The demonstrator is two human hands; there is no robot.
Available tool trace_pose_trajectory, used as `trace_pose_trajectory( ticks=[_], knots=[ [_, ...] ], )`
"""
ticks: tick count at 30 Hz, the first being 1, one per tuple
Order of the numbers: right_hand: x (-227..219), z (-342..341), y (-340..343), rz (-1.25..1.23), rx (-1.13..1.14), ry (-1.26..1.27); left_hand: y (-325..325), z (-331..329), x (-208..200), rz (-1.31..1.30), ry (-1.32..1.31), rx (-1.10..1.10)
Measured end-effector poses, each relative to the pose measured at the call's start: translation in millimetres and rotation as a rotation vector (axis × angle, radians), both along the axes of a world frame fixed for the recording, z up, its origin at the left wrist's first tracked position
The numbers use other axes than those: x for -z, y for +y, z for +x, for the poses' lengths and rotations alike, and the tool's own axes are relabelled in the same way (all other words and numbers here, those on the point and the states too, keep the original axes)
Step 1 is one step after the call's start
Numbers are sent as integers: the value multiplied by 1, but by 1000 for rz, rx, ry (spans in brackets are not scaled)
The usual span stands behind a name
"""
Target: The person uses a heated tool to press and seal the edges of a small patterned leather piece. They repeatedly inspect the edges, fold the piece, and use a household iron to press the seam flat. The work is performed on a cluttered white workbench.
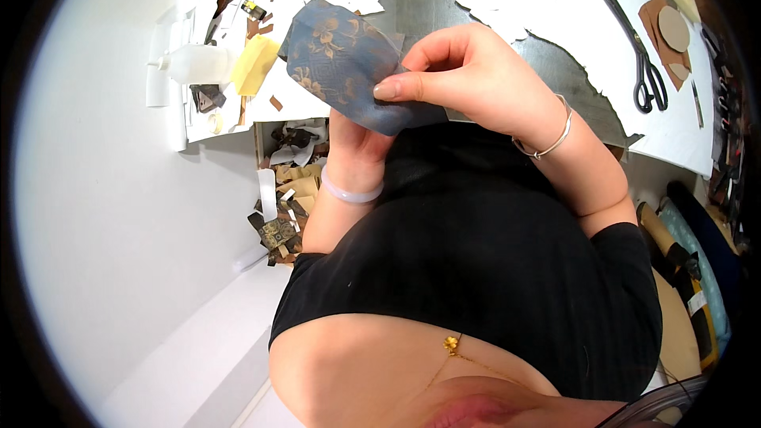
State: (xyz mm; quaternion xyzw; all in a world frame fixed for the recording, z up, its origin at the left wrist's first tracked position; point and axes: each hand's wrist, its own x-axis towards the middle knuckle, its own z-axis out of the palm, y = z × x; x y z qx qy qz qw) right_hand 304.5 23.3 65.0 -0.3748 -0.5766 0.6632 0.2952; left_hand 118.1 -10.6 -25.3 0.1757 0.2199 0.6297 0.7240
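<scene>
A piece of dark blue fabric [333, 51] with a golden flower pattern is held up in front of my body, over the near edge of the table. My right hand [472, 75] pinches its right side, the thumb lying on top. From below, my left hand [357, 143] holds the fabric up; its fingers are hidden behind the cloth. The fabric is curved, and its lower right end hangs toward my black shirt.
On the table's left lie a white squeeze bottle [198, 64], a yellow piece [254, 62] and scraps. Black scissors [644, 71] and brown cut pieces [664, 40] lie to the right. A scrap-filled bin [293, 182] stands below the left edge. Fabric rolls [694, 246] lean at right.
</scene>
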Motion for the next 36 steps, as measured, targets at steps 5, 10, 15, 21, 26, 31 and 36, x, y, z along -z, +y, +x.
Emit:
trace_pose_trajectory(
  ticks=[5, 10, 15, 21, 26, 31, 36],
  knots=[
    [8, 6, 0, -9, -63, -71, 1, -11, -1, 110, 86, 72],
    [21, 3, -3, 597, 188, 46, 3, -17, -14, 84, 119, 107],
    [14, 3, 11, 951, 148, 43, -5, -12, -23, -10, 228, 156],
    [13, 7, 23, 949, 11, -8, -11, -9, -24, -89, 267, 193],
    [18, 5, 20, 955, 67, -5, -12, -16, -15, -175, 346, 258],
    [31, 12, 27, 624, 111, 55, -14, -21, -35, -245, 800, 311],
    [25, 28, 34, 448, 149, 19, -31, -47, -30, 316, 1337, -439]
  ],
)
